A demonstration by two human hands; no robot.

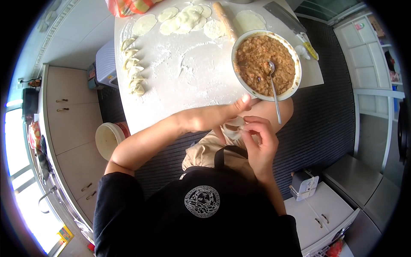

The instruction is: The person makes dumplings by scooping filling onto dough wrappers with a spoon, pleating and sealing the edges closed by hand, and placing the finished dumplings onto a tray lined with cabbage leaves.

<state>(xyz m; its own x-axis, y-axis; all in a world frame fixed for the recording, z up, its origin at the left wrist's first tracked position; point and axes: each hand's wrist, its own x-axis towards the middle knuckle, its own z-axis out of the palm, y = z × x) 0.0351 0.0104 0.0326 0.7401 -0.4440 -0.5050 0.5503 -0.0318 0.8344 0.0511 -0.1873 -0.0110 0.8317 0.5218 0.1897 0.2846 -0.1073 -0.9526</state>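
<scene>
A round dumpling wrapper (231,133) with brown filling in its middle is between my hands, over my lap. My left hand (222,115) holds it from the left, thumb raised and most fingers hidden. The fingers of my right hand (262,139) are closed in a pinch on the wrapper's right edge. Just beyond my hands stands a bowl (298,77) of brown minced filling (261,53). In it rests a metal spoon (274,88), its handle over the near rim.
On the floured white table (180,81), folded dumplings (133,68) line the left side. Flat wrappers (184,19) lie at the back beside a rolling pin (224,21). A broad-bladed knife (284,17) lies at the back right. A bucket (109,139) stands left.
</scene>
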